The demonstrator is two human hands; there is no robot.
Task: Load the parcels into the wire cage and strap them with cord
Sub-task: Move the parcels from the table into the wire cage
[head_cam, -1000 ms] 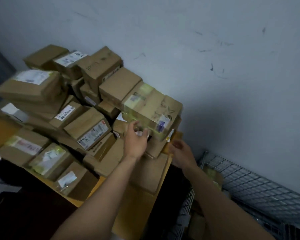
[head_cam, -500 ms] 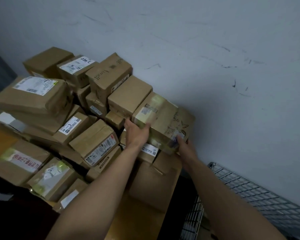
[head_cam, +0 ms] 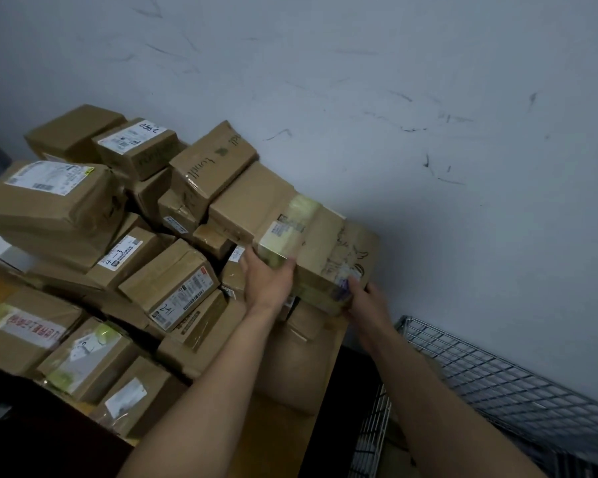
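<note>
A brown cardboard parcel (head_cam: pixel 325 250) wrapped in glossy tape, with a white label and pen scribbles, sits at the right end of the parcel pile. My left hand (head_cam: pixel 268 279) grips its near left corner, thumb up the front face. My right hand (head_cam: pixel 368 300) holds its near right corner from below. The wire cage (head_cam: pixel 497 370), grey mesh, stands at the lower right against the wall. No cord is in view.
Several taped cardboard parcels (head_cam: pixel 168 288) are heaped on a yellow-topped table (head_cam: pixel 273 439) against a scuffed grey wall (head_cam: pixel 394 98). A dark gap separates the table's right edge from the cage. Dark floor or furniture lies at the lower left.
Both hands have reached forward and closed on the taped parcel's near corners. The view has tilted up slightly, so the pile sits lower in the frame.
</note>
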